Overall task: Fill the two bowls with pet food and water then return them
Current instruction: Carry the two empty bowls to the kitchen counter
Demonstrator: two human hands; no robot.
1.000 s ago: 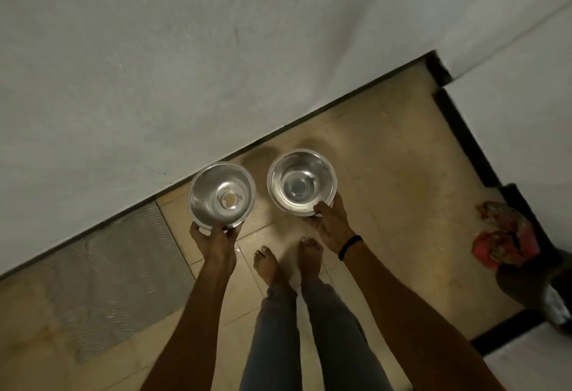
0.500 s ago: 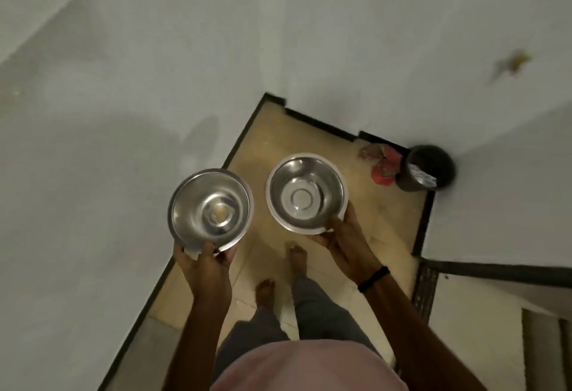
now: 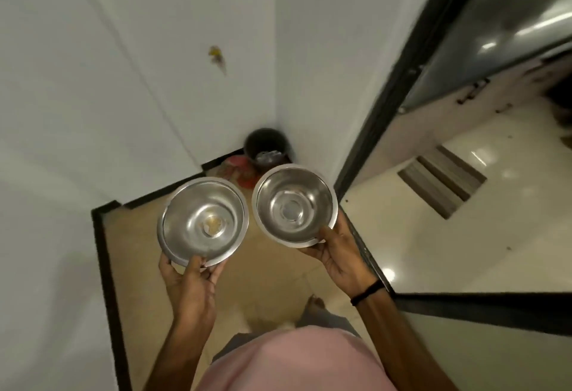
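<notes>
Change: the view has swung from a blank wall to a corner beside a dark-framed doorway (image 3: pixel 393 81); the person is probably carrying the bowls off to be filled (neither is filled yet).
Left hand (image 3: pixel 188 282): thumb curled over the near rim, fingers beneath, clamped on the left bowl (image 3: pixel 202 222) at waist height.
Left bowl: round polished steel with a broad flat lip and a yellowish crumb at its centre.
Right bowl (image 3: pixel 294 206): deeper shiny steel, bare inside, just beside the other.
Right hand (image 3: pixel 337 254): thumb hooked over the near rim, gripping it.
Beyond the doorway: glossy pale floor tiles (image 3: pixel 433 236).
</notes>
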